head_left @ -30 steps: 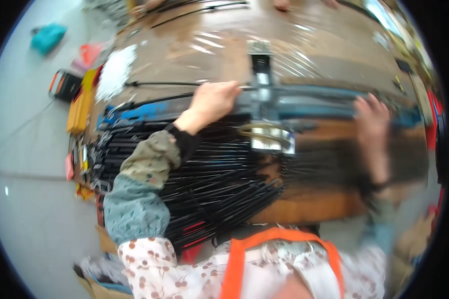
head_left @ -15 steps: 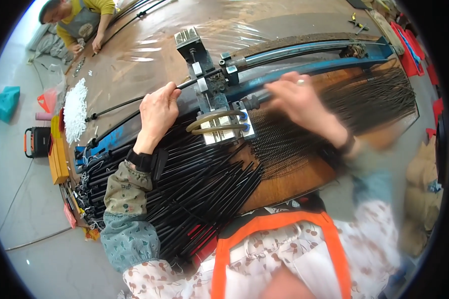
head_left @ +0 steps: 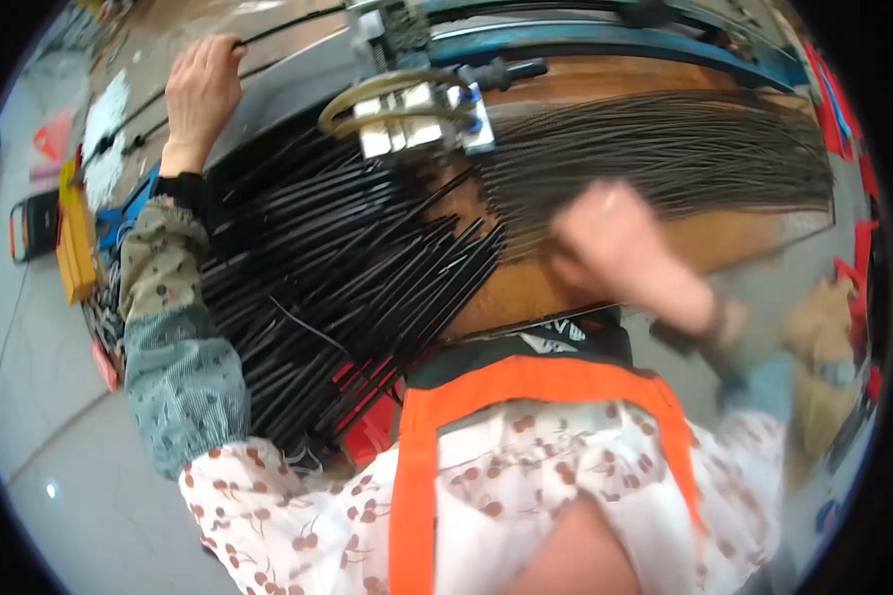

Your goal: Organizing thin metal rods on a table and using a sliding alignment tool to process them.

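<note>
My left hand [head_left: 203,89] is closed around a long black rod [head_left: 293,27] at the upper left, which runs toward the clamping machine [head_left: 407,121]. That machine has a shiny metal block, curved tan hoses and blue fittings. My right hand [head_left: 610,238] is smeared by motion over the near side of a bundle of thin dark strands [head_left: 685,149]. Its fingers are too blurred to tell whether they hold anything. Between my arms lies a thick pile of black tubes [head_left: 308,238], its right ends meeting the strands.
A blue rail [head_left: 615,48] crosses the far side of the bench. Bare wooden tabletop [head_left: 526,283] shows along the near edge. At left are a yellow box [head_left: 74,248], a black-and-orange case [head_left: 35,228] and white small pieces [head_left: 107,144]. Red material [head_left: 372,421] lies beneath the tubes.
The view has tipped downward. My left hand has moved left along the rod, away from the machine. My right hand has come from beside the machine nearer to my body.
</note>
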The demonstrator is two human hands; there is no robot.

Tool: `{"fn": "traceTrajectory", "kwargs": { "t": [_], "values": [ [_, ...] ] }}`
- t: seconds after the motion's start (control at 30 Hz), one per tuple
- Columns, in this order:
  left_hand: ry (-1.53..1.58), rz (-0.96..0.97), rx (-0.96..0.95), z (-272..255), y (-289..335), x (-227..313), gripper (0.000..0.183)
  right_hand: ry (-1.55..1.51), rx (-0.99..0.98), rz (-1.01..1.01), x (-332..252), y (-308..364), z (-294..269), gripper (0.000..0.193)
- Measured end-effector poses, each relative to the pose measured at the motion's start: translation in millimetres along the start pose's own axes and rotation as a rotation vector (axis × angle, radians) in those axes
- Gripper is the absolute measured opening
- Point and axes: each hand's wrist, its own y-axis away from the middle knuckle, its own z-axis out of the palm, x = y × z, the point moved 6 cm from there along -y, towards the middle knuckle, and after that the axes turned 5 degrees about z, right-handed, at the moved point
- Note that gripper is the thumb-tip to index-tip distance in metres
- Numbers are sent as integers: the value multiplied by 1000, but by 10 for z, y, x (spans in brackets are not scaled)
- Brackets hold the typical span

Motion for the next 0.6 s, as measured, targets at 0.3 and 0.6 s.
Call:
{"fn": "traceTrajectory", "kwargs": {
  "t": [0.3,0.6],
  "values": [
    [43,-463,-586,-1335,485,2323,22,-169,-152,22,-257,0,239,39],
    [154,-855,-105,-1422,986,2663,16,-125,-253,-3,-296,-102,252,29]
  ]
}}
